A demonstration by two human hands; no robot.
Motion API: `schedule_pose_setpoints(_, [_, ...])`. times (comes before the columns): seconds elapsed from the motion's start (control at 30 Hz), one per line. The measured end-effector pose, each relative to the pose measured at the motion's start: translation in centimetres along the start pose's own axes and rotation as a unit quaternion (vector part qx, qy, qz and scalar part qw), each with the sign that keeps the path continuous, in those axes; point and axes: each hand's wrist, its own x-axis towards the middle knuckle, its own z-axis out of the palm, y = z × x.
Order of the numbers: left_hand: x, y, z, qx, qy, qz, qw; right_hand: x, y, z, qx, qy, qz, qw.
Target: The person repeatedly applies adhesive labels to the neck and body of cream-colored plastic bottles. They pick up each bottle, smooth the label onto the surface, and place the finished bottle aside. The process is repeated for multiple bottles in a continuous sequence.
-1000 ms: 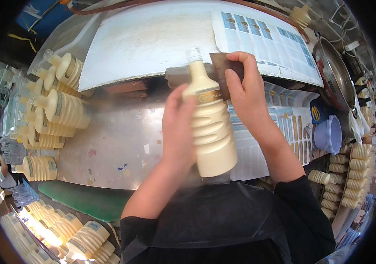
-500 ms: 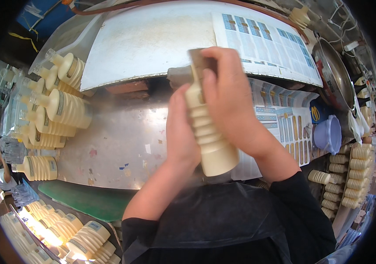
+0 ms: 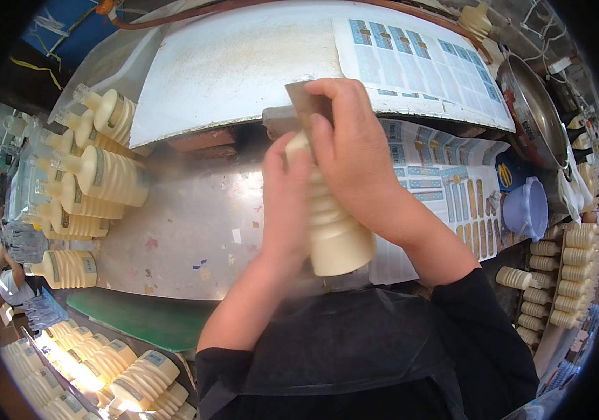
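A cream-coloured ribbed bottle [image 3: 341,250] leans over the bench in front of me, its wide base toward my body and its neck end away. My left hand [image 3: 285,203] is wrapped round its left side, slightly smeared by motion. In my right hand [image 3: 355,150], thumb and fingers pinch a flat grey-brown scraper [image 3: 302,101], its lower edge close to the bottle's upper end. The heel of that hand lies along the bottle's right side. Both hands hide the neck, and I cannot tell whether the scraper touches it.
Several similar bottles with clear tops [image 3: 110,175] are stacked at the left of the metal bench [image 3: 173,224]. Sheets of blue and gold labels [image 3: 453,189] lie at right, also on the white board [image 3: 243,63]. A lilac bucket [image 3: 526,210] and more bottles [image 3: 573,276] stand beyond.
The bottle has tipped more upright and shifted slightly left, and my left hand has slid a little along it. The scraper has moved slightly left and down with my right hand.
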Motion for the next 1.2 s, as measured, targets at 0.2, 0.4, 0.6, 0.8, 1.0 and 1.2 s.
schedule_pose_setpoints(0.2, [1.2, -1.7, -1.9, 0.066, 0.009, 0.023, 0.998, -0.7, 3.0, -0.8, -0.038, 0.043, 0.049, 0.997])
schedule_pose_setpoints(0.4, [1.4, -1.6, -2.1, -0.022, -0.006, 0.007, 1.000, -2.1, 5.8, -1.7, 0.001, 0.068, 0.075, 0.995])
schedule_pose_setpoints(0.6, [0.9, -2.3, -4.2, 0.255, 0.072, 0.132, 0.955, -0.3, 1.6, -1.6, 0.018, 0.064, 0.017, 0.998])
schedule_pose_setpoints(0.8, [-2.9, -1.0, -2.1, 0.548, -0.021, 0.231, 0.804, -0.9, 1.6, -0.2, -0.045, 0.029, 0.030, 0.998])
schedule_pose_setpoints(1.0, [-3.0, -1.5, -1.9, 0.487, -0.031, 0.161, 0.858, -2.8, 6.5, -1.6, -0.026, 0.094, 0.016, 0.995])
schedule_pose_setpoints(1.2, [-2.6, -2.2, -2.4, 0.461, -0.009, 0.144, 0.876, -1.0, 3.2, -1.7, 0.045, 0.086, 0.008, 0.995])
